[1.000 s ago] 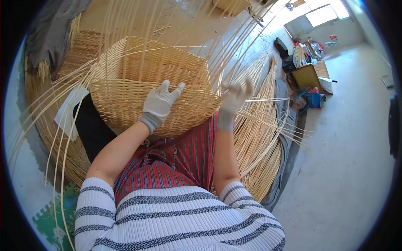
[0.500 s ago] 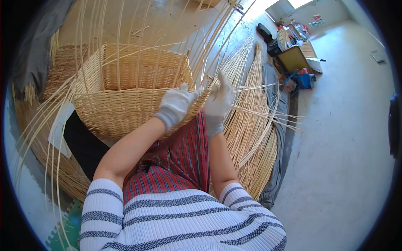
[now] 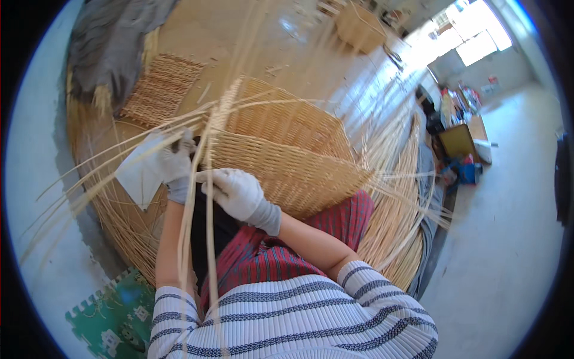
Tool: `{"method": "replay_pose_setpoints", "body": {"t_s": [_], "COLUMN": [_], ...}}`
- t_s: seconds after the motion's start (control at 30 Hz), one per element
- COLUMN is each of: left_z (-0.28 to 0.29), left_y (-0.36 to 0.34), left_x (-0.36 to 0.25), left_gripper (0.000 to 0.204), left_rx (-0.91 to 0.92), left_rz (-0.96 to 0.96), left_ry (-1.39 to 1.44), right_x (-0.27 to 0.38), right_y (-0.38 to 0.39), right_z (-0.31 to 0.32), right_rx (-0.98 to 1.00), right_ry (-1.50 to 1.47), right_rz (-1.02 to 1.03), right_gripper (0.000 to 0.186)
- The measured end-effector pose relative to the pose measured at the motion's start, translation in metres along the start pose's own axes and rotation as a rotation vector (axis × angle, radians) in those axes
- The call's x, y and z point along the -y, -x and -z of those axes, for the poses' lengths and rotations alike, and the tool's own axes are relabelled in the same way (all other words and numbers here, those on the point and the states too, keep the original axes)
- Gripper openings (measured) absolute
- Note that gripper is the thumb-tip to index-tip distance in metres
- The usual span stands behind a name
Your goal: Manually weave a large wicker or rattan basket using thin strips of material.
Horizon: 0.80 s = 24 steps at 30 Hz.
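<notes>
A square wicker basket point(image 3: 287, 164) lies tilted on my lap, with long loose cane strands point(image 3: 206, 239) sticking out of its rim. Both hands wear white gloves and work at the basket's left corner. My left hand point(image 3: 174, 164) is closed around several strands just left of the corner. My right hand point(image 3: 239, 191) sits against the front wall near the same corner, its fingers curled on strands that run down past my knee. My red plaid clothing point(image 3: 269, 257) shows under the basket.
A flat woven panel point(image 3: 161, 90) and a grey cloth point(image 3: 113, 42) lie beyond on the floor. A white sheet point(image 3: 139, 176) rests left of my hands. Cane bundles point(image 3: 400, 227) fan out at right. A green foam mat point(image 3: 113, 317), a far basket point(image 3: 359, 27) and a cluttered box point(image 3: 460, 140) are around.
The basket has turned on my lap and the view has swung. Both hands have shifted from the basket's front right corner to its left corner, close together on the strands.
</notes>
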<state>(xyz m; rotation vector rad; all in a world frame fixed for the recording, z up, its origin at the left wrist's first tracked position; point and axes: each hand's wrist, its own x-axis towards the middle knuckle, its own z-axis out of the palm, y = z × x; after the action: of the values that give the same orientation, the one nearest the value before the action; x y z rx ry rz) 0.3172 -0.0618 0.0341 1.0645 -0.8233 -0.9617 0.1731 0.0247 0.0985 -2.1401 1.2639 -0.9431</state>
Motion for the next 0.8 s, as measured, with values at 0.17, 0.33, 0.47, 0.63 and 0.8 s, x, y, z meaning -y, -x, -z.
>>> {"method": "replay_pose_setpoints", "body": {"t_s": [0.17,0.33,0.47,0.63,0.8], "left_z": [0.040,0.039,0.012,-0.005,-0.007], "left_y": [0.015,-0.052,-0.121,-0.132,-0.084], "left_x": [0.030,-0.002,0.020,0.053,0.022], "left_gripper": [0.022,0.039,0.040,0.040,0.047], "left_rx": [0.268,0.659,1.039,1.260,1.014], "left_rz": [0.256,-0.010,0.687,1.016,-0.185], "left_ry": [0.351,-0.043,0.136,0.440,-0.111], "right_x": [0.037,0.052,0.035,-0.084,-0.130], "right_y": [-0.043,-0.036,-0.003,0.067,0.077], "right_z": [-0.035,-0.036,-0.027,0.023,0.078], "right_rx": [0.117,0.096,0.038,-0.332,-0.731], "right_ry": [0.193,0.357,0.278,-1.126,-0.813], "right_rz": [0.117,0.001,-0.024,-0.500,-0.658], "right_gripper": [0.045,0.026,0.018,0.017,0.026]}}
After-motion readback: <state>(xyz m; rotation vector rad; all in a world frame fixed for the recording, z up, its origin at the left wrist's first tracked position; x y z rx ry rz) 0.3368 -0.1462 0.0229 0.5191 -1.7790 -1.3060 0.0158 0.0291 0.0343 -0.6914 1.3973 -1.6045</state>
